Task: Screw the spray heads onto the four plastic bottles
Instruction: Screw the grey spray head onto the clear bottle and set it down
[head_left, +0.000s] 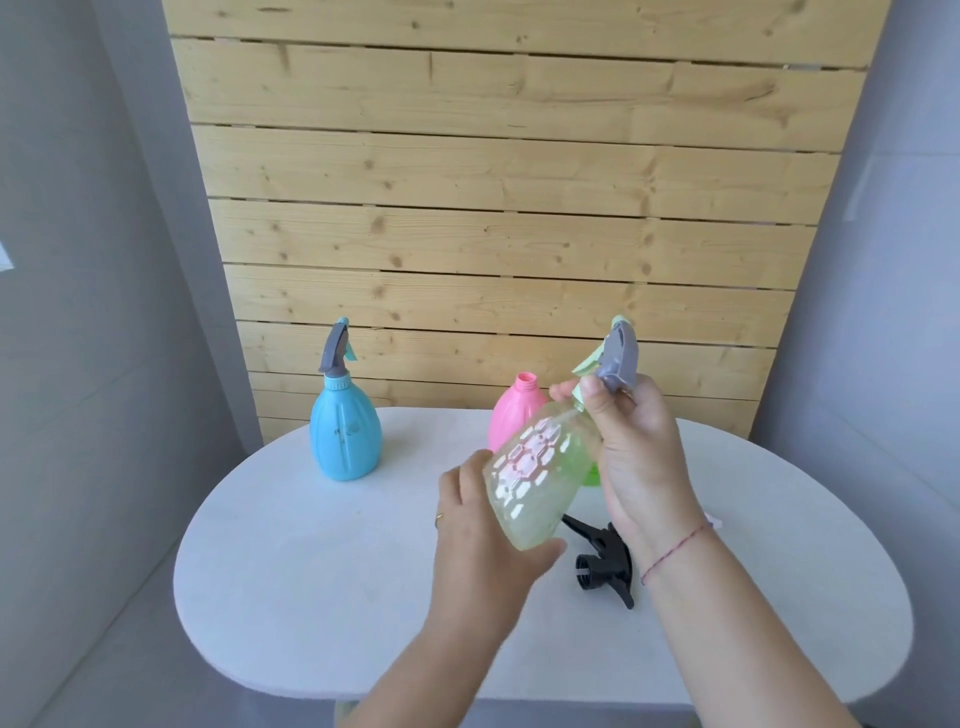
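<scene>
A clear, faintly green patterned bottle (540, 467) is tilted in the air above the table. My left hand (483, 540) grips its base from below. My right hand (639, 457) closes on its neck, at the collar of a grey and pale green spray head (618, 358) sitting on the bottle's top. A blue bottle (345, 431) with a grey spray head (335, 351) stands upright at the back left. A pink bottle (514, 410) with an open neck stands behind the held one. A green bottle (591, 475) shows only as a sliver. A black spray head (605, 558) lies on the table.
The white oval table (322, 571) carries everything. A wooden slat panel (493, 208) rises right behind it, with grey walls on both sides. A small pale pink edge (714, 521) peeks out beside my right wrist.
</scene>
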